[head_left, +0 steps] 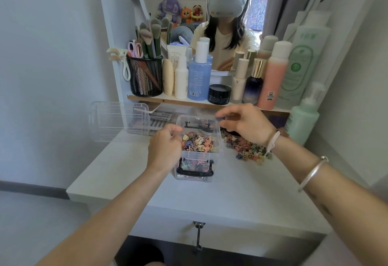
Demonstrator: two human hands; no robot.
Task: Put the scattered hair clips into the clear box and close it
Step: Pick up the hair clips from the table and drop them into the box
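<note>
The clear box (196, 161) stands open in the middle of the white vanity top, with black latches on its near and far ends. Several small coloured hair clips (198, 143) fill its inside. More scattered hair clips (244, 147) lie in a heap on the table just right of the box. The clear lid (119, 119) lies off to the left. My left hand (164, 148) rests against the box's left rim, fingers curled. My right hand (245, 124) hovers over the box's far right corner and pinches a small dark clip between its fingertips.
A shelf behind the box carries a black mesh brush holder (144, 76), several bottles (198, 76) and a black jar (219, 94). A green pump bottle (302, 116) stands at the right. Eyelash trays (160, 118) lie under the shelf. A mirror rises behind.
</note>
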